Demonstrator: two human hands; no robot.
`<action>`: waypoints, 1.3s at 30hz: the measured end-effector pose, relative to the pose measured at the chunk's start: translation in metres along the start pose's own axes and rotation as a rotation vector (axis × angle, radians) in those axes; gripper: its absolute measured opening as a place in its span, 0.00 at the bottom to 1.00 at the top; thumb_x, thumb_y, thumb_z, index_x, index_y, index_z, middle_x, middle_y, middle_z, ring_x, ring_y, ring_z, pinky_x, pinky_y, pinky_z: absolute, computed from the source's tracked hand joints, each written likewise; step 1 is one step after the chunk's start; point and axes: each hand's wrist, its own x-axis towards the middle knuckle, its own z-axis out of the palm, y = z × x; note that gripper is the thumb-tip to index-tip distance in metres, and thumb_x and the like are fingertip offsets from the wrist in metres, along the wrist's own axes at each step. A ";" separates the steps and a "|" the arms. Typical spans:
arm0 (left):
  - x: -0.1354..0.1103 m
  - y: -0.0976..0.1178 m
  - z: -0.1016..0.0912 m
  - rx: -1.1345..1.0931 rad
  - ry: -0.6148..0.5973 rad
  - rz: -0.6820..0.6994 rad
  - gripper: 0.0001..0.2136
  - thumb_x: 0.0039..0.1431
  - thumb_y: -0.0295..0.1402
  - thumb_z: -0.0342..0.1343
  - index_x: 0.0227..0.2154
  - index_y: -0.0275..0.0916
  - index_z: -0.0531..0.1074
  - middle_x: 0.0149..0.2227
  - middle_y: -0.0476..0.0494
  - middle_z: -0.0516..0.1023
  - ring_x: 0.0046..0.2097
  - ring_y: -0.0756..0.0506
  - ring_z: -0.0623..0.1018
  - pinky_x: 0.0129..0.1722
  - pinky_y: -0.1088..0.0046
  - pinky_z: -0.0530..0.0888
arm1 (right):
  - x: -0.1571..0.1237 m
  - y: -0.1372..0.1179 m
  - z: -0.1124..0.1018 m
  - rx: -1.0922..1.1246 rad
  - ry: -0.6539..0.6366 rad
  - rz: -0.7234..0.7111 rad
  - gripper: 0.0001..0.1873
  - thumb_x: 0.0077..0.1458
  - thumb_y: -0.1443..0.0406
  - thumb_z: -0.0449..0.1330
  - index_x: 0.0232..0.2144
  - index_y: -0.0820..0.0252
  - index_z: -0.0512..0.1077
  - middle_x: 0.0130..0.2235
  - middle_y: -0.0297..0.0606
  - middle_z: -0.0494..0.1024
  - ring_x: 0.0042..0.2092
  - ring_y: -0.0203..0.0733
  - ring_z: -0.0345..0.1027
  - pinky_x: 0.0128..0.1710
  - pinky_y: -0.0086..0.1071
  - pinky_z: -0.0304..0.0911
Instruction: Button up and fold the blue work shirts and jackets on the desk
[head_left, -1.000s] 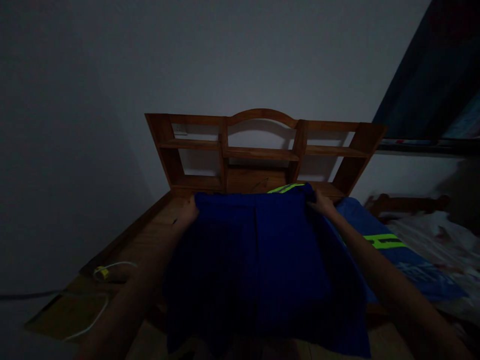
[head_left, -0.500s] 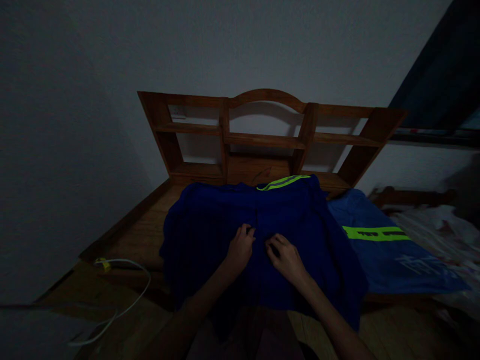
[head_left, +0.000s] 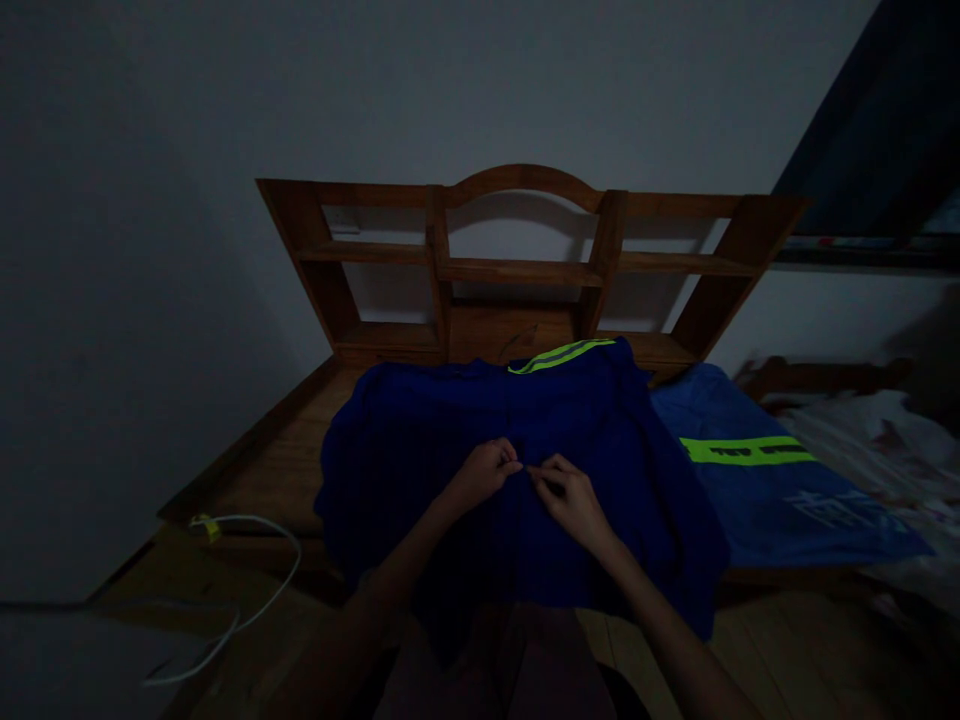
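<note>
Dim, underexposed. Blue garment (head_left: 525, 545) near-black at left, detail crushed. Soft shadow on wall (head_left: 480, 90) behind headboard (head_left: 521, 271). Wide-angle stretch at edges.

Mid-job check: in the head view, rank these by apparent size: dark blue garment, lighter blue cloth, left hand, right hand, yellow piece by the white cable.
Largest to smallest:
1. Dark blue garment
2. Lighter blue cloth
3. Left hand and right hand, too alike to rank
4. Yellow piece

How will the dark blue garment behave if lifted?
Likely floppy: the dark blue garment drapes over the near edge of the wooden bed. It may crease easily, as its surface shows wrinkles. Rolling seems unlikely, since it lies spread out.
</note>
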 end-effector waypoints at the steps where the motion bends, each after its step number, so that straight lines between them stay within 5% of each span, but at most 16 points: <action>1: -0.001 0.001 0.004 -0.073 0.015 -0.054 0.05 0.52 0.34 0.57 0.29 0.39 0.70 0.26 0.48 0.73 0.28 0.49 0.74 0.30 0.74 0.70 | 0.001 0.003 -0.002 0.069 0.015 0.028 0.14 0.59 0.62 0.52 0.44 0.54 0.75 0.36 0.37 0.71 0.36 0.38 0.67 0.38 0.32 0.63; 7: -0.008 -0.001 0.036 -0.566 0.001 -0.389 0.07 0.50 0.32 0.57 0.30 0.35 0.65 0.24 0.49 0.71 0.20 0.50 0.74 0.20 0.73 0.73 | 0.005 0.018 -0.012 0.395 0.058 0.133 0.16 0.56 0.57 0.57 0.44 0.57 0.75 0.40 0.39 0.73 0.40 0.39 0.66 0.37 0.30 0.61; 20: -0.021 -0.003 0.054 -0.376 0.278 -0.126 0.05 0.55 0.31 0.51 0.31 0.37 0.70 0.31 0.46 0.75 0.36 0.48 0.76 0.35 0.76 0.72 | 0.005 0.013 -0.008 0.319 0.042 0.108 0.12 0.55 0.59 0.58 0.37 0.58 0.77 0.35 0.38 0.75 0.33 0.37 0.67 0.34 0.29 0.61; 39: -0.025 0.003 0.049 -0.383 0.235 -0.080 0.05 0.56 0.31 0.52 0.33 0.38 0.71 0.34 0.45 0.77 0.37 0.48 0.77 0.38 0.76 0.71 | 0.009 0.021 0.001 0.410 0.037 0.232 0.12 0.50 0.58 0.62 0.33 0.60 0.73 0.28 0.34 0.74 0.29 0.35 0.67 0.31 0.27 0.61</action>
